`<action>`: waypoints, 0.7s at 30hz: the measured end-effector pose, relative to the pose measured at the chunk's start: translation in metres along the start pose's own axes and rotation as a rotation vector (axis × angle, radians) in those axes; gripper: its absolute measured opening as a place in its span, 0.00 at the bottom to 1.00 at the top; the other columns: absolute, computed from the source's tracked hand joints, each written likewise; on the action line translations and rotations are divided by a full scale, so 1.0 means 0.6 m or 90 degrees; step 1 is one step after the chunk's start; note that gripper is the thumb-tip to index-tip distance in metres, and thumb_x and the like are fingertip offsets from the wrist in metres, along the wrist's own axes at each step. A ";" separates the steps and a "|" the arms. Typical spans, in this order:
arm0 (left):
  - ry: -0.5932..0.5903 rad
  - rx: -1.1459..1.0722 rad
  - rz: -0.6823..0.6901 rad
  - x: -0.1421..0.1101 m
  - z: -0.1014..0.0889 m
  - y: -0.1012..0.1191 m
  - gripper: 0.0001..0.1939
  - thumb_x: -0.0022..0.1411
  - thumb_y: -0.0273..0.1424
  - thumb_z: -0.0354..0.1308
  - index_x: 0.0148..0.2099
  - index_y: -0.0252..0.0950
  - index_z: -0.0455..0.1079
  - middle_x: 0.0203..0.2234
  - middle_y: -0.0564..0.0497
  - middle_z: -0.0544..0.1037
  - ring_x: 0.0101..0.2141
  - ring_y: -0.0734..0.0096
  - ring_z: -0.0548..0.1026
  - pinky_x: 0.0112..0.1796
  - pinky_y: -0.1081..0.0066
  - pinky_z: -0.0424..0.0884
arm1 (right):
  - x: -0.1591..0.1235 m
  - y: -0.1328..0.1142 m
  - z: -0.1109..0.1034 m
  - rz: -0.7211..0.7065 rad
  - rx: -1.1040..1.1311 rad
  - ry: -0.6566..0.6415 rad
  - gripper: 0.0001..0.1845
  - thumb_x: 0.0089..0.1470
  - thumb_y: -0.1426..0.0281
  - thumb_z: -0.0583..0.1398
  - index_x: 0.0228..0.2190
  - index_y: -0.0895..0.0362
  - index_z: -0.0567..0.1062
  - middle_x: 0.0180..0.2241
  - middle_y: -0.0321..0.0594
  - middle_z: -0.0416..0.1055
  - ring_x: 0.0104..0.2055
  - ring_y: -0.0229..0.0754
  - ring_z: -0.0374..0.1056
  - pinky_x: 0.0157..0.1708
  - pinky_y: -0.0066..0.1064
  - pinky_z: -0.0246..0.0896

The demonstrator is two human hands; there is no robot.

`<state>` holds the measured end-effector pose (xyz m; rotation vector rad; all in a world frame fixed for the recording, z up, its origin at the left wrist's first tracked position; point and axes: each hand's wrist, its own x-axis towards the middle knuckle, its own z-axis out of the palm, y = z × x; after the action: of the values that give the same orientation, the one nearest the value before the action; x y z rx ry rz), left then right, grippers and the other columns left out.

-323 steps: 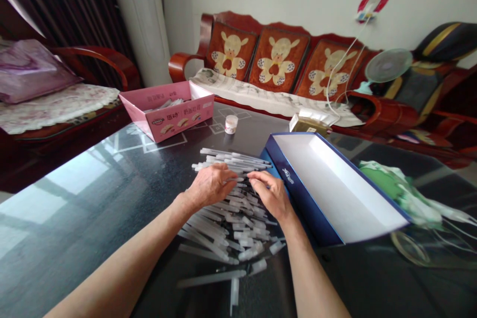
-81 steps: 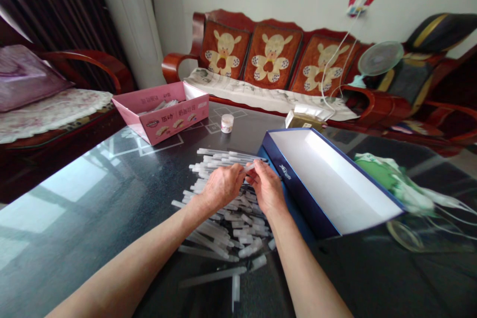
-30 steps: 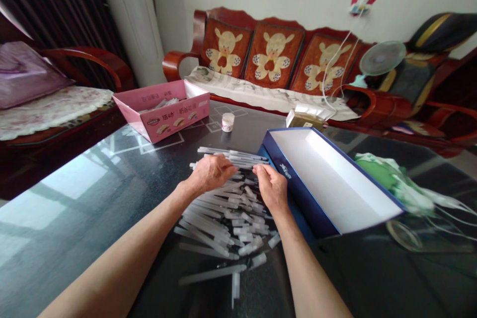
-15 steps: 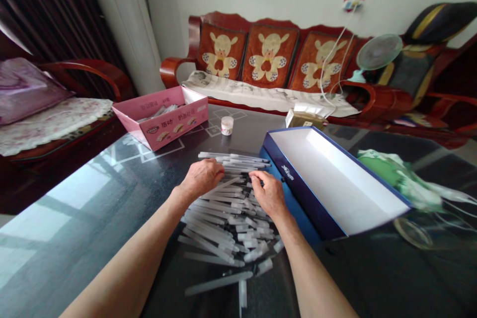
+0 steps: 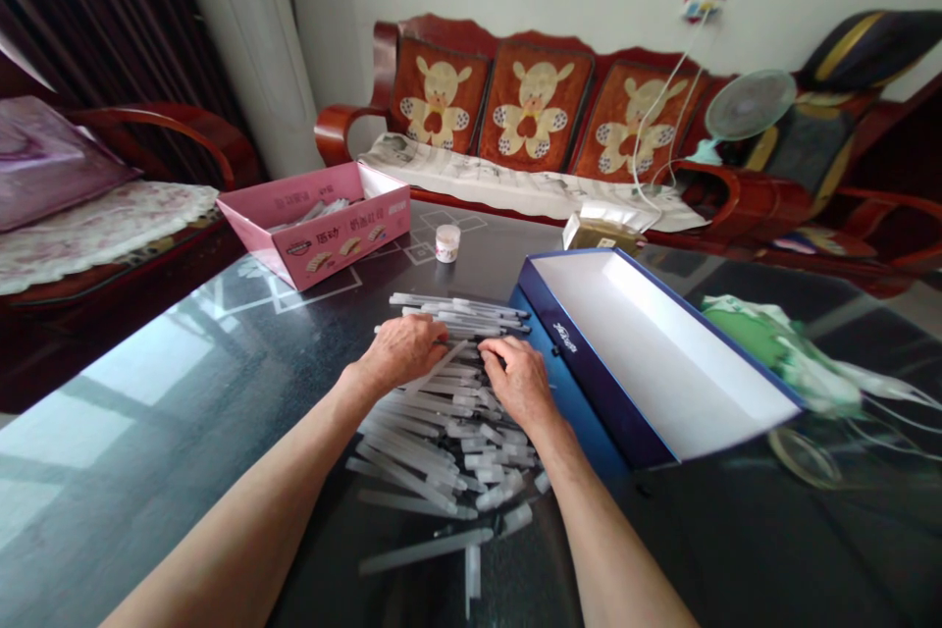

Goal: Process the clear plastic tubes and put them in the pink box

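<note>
A heap of whitish, translucent pen barrels lies in the middle of the dark table, with loose pen caps along its right side. At its far end several capped pens lie side by side. My left hand is closed over the upper left of the heap, a pale pen end showing just left of it. Facing it, my right hand has its thumb and fingers bent together at the dark-tipped end of the same pen. The fingers partly hide that pen.
A pink box holding more pens stands far left. Right of the heap sits a blue box with a white inside. A small white tub, a tissue pack and a green-and-white plastic bag are also on the table.
My right hand has moved slightly left, closer to my left hand. A pen end now shows left of my left hand. The view has shifted a little.
</note>
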<state>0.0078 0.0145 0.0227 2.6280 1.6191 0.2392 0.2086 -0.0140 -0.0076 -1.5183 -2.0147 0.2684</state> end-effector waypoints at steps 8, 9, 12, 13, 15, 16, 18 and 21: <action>-0.061 -0.012 0.078 -0.004 -0.013 0.006 0.18 0.57 0.25 0.48 0.41 0.42 0.77 0.33 0.48 0.78 0.32 0.65 0.76 0.30 0.71 0.67 | -0.002 -0.007 -0.015 -0.008 0.007 -0.053 0.10 0.49 0.76 0.58 0.28 0.53 0.79 0.32 0.37 0.77 0.39 0.42 0.70 0.43 0.31 0.59; -0.068 -0.019 0.081 -0.004 -0.015 0.006 0.18 0.56 0.25 0.48 0.40 0.42 0.78 0.32 0.48 0.78 0.32 0.65 0.76 0.31 0.71 0.67 | -0.002 -0.006 -0.016 -0.017 0.013 -0.061 0.11 0.48 0.77 0.58 0.27 0.53 0.79 0.32 0.37 0.78 0.39 0.42 0.70 0.43 0.31 0.59; -0.072 -0.040 0.077 -0.003 -0.014 0.004 0.17 0.53 0.24 0.49 0.36 0.41 0.78 0.31 0.48 0.79 0.32 0.65 0.76 0.32 0.71 0.67 | -0.002 0.000 -0.015 -0.016 0.056 -0.047 0.11 0.49 0.76 0.57 0.27 0.52 0.79 0.31 0.36 0.78 0.37 0.41 0.72 0.42 0.30 0.60; -0.069 -0.044 0.072 -0.002 -0.012 0.003 0.17 0.53 0.24 0.49 0.35 0.41 0.78 0.31 0.49 0.79 0.32 0.65 0.76 0.32 0.71 0.67 | -0.001 0.003 -0.014 -0.006 0.072 -0.029 0.11 0.51 0.75 0.57 0.29 0.52 0.79 0.32 0.36 0.78 0.37 0.41 0.72 0.41 0.29 0.61; -0.060 -0.045 0.061 -0.001 -0.009 0.000 0.17 0.53 0.24 0.48 0.35 0.41 0.78 0.31 0.49 0.79 0.32 0.65 0.76 0.31 0.71 0.67 | 0.000 0.008 -0.011 0.012 0.083 0.005 0.11 0.55 0.72 0.55 0.32 0.52 0.79 0.34 0.37 0.78 0.37 0.41 0.72 0.40 0.29 0.62; -0.051 -0.042 0.057 0.000 -0.007 0.000 0.17 0.53 0.24 0.48 0.36 0.41 0.78 0.31 0.49 0.79 0.32 0.64 0.76 0.31 0.71 0.67 | 0.000 0.009 -0.010 0.015 0.076 0.012 0.12 0.56 0.71 0.55 0.34 0.52 0.79 0.34 0.38 0.78 0.38 0.41 0.72 0.40 0.29 0.62; -0.033 -0.041 0.065 0.000 -0.004 -0.002 0.19 0.55 0.25 0.47 0.40 0.42 0.78 0.33 0.49 0.79 0.33 0.64 0.76 0.30 0.71 0.67 | 0.001 0.010 -0.008 0.012 0.047 0.003 0.12 0.57 0.71 0.56 0.36 0.53 0.79 0.36 0.39 0.77 0.39 0.41 0.72 0.41 0.29 0.62; -0.035 -0.049 0.111 0.000 0.000 -0.003 0.19 0.56 0.25 0.47 0.43 0.42 0.77 0.32 0.49 0.79 0.33 0.65 0.76 0.32 0.71 0.67 | 0.000 0.004 -0.007 0.009 -0.003 -0.029 0.11 0.57 0.71 0.57 0.37 0.53 0.79 0.37 0.40 0.76 0.42 0.42 0.71 0.43 0.30 0.60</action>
<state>0.0063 0.0151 0.0223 2.6932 1.3384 0.2287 0.2127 -0.0138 -0.0054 -1.5439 -2.0420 0.3072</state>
